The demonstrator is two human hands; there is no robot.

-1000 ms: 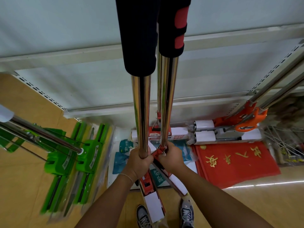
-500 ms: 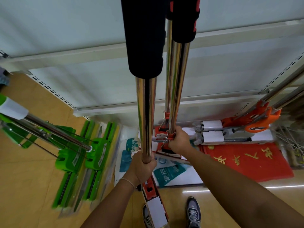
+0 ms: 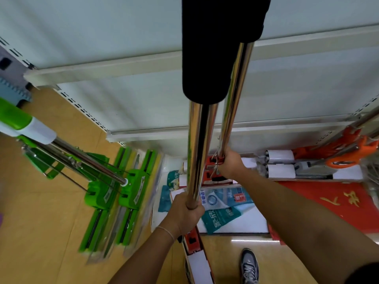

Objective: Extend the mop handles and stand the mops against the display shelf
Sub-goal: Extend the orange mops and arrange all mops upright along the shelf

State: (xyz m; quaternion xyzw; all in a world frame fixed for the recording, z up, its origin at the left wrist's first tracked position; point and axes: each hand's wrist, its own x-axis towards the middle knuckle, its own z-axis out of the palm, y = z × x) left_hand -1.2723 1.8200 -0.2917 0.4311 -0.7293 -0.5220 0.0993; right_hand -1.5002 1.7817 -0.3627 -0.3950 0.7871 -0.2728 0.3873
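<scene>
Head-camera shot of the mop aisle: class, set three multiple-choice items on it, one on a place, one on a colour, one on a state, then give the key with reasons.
1. Where do the green mops stand?
A. Left of the person's hands
B. On the red mat
C. On a shelf board

2. What colour is the foam grip on the pole held by the left hand?
A. Green
B. White
C. Black

3. What is the right hand doing?
A. Hanging open
B. Gripping a chrome pole near its red fitting
C. Resting flat on the floor

Key: 1 A, their green heads sit on the floor at the left. 2 C, the foam atop that pole is black. 3 B, its fingers curl round the pole's lower end.
</scene>
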